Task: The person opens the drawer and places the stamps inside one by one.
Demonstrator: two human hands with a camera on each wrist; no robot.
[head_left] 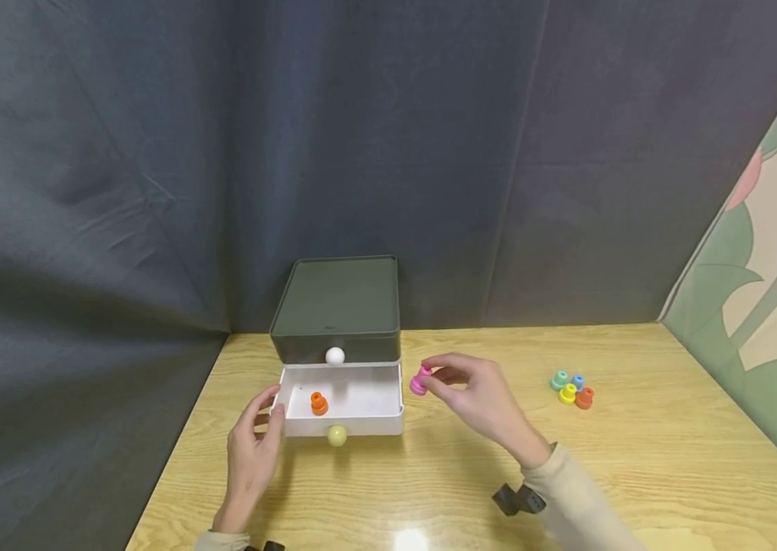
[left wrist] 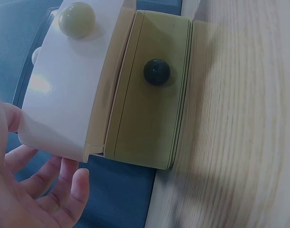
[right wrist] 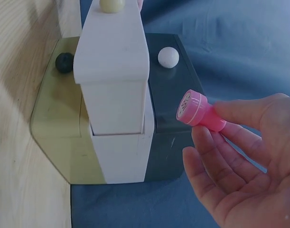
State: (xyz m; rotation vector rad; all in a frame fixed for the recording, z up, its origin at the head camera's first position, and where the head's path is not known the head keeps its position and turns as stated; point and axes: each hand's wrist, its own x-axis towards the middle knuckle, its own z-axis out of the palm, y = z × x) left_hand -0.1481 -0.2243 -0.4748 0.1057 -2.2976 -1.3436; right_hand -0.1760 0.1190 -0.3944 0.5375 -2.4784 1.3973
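A small drawer box [head_left: 336,306] with a dark top stands at the back of the wooden table. Its white drawer [head_left: 398,394] is pulled out, and an orange peg [head_left: 318,403] stands inside. My left hand [head_left: 271,405] lies with loose fingers at the drawer's left front corner [left wrist: 50,137], one fingertip [left wrist: 12,118] touching it. My right hand [head_left: 439,379] hovers just right of the drawer and pinches a pink peg [head_left: 421,380] between thumb and fingers. In the right wrist view the pink peg [right wrist: 197,110] hangs beside the drawer's side [right wrist: 114,71].
A cluster of several coloured pegs [head_left: 570,389] sits on the table [head_left: 636,459] to the right. The lowest olive drawer [left wrist: 145,109] with a dark knob [left wrist: 156,71] is closed. Dark cloth hangs behind and to the left; a painted panel stands at the right.
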